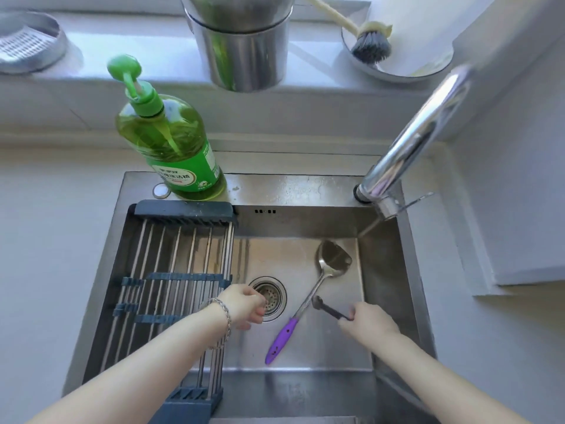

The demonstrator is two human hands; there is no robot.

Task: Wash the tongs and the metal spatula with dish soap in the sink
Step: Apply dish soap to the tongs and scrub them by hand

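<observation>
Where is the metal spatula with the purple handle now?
In the head view, the metal spatula lies on the floor of the sink, right of the drain, between the two hands.

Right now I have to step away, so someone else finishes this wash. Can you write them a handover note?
Left hand: empty, fingers curled, over the drain.
Right hand: gripping the dark tongs low in the sink.
Metal spatula, purple handle: lying on the sink floor.
Dish soap: on the back ledge.
Done: no suds or running water visible.
Left: soap, scrub and rinse both.
</observation>
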